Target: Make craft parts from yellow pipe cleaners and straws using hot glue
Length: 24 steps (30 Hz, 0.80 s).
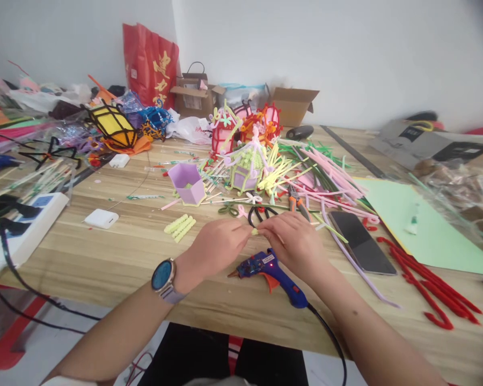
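Note:
My left hand, with a watch on its wrist, is closed in a pinch. My right hand meets it fingertip to fingertip, also pinching. Between them shows a small bit of yellow-green pipe cleaner; the fingers hide most of it. Just below lies a blue glue gun with a lit red light, its nozzle pointing left. Twisted yellow-green pipe cleaner strips rest left of my hands. Behind stand a lilac hexagonal cup and a lantern trimmed in yellow-green.
Black-handled scissors and orange-handled pliers lie beyond my hands. To the right are a phone, red pipe cleaners and a green sheet. A power strip sits left; the glue gun's cord hangs over the front edge.

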Available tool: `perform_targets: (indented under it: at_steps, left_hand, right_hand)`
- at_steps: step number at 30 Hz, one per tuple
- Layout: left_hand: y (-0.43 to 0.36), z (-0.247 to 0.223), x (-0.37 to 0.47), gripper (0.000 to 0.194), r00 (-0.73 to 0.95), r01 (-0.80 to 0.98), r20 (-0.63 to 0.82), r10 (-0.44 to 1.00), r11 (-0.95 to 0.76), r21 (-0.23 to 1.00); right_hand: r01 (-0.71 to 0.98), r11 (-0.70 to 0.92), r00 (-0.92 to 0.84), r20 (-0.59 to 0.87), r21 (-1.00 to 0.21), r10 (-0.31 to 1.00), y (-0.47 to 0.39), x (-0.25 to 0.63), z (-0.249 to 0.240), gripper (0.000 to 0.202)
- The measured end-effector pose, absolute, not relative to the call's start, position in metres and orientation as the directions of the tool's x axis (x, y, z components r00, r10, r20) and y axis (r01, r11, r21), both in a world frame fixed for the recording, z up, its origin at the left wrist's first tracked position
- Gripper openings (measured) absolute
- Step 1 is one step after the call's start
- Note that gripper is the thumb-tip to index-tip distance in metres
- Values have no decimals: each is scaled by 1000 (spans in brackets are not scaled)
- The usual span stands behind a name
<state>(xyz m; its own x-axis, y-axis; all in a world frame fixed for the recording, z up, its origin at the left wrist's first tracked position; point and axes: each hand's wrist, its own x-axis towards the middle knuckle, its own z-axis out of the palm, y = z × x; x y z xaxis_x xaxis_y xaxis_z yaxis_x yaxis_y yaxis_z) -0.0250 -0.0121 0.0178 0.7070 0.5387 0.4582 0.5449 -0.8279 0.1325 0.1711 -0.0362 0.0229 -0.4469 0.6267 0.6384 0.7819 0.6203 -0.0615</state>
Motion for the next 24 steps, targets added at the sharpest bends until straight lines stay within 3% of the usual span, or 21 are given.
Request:
perform_targets:
  at_steps: [2,4,6,10,13,15,18,21,24]
  left_hand:
    - [-15,15,-25,24,742,541,480,468,-841,-17]
    - [-17,14,-24,24,751,540,483,450,-840,-56]
    - [-17,16,-24,23,712,541,487,506,-837,79]
    - [-11,27,-24,29,616,450,369,696,-695,561]
    - [-7,33,-25,41,635,469,177,752,-557,685]
    - [-6,33,-26,39,635,503,139,760,-543,673]
    - [-6,28,-25,29,621,521,214,754,-602,606]
    - [-8,22,-24,28,638,522,349,687,-718,459]
    - [-11,18,-24,26,685,525,472,555,-825,209]
  right_hand:
    - [776,616,-429,602,-136,673,-36,172,22,11]
    - [764,619,-437,559,-182,704,-36,172,22,12]
    - [752,631,-451,549,-191,704,-35,173,24,14]
    - [741,665,-481,618,-94,622,-34,174,25,14]
    - [742,669,-532,637,34,558,-34,175,22,15]
    - [752,655,-539,634,67,554,-34,174,20,15]
    - [769,639,-496,617,-14,611,-35,174,20,13]
    - [760,609,-410,560,-226,720,-38,174,24,11]
    - [702,514,-283,470,-492,836,-39,174,29,7]
